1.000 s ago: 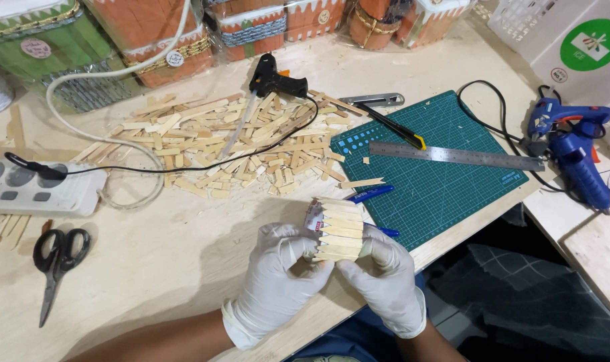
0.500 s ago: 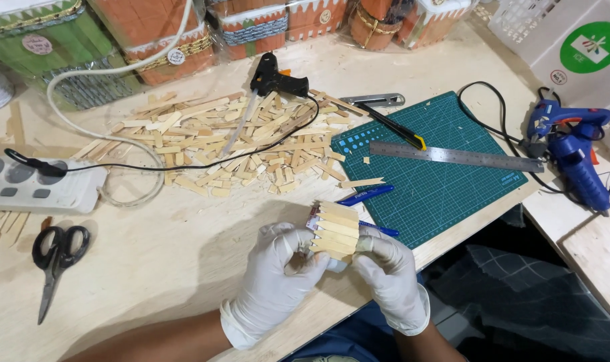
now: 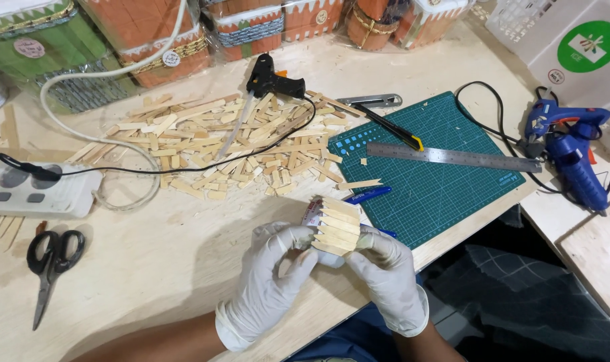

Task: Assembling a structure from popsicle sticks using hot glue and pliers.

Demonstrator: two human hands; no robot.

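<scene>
Pale wooden worktop (image 3: 151,268) under me, a green cutting mat (image 3: 445,181) to the right, loose sticks (image 3: 231,147) heaped behind. Orange and green wrapped boxes (image 3: 151,40) along the back edge, a white box with a round green label (image 3: 579,47) at the corner. My left hand (image 3: 268,285) and right hand (image 3: 385,275), both gloved, each keep a closed grip on the stick-clad can (image 3: 335,224) at the near edge.

Both hands wore white gloves and met at the centre of the view. The left hand (image 3: 268,285) curled inward, thumb raised toward the right. The right hand (image 3: 385,275) faced it, fingers (image 3: 372,243) bent, both bare forearms entering from below.
</scene>
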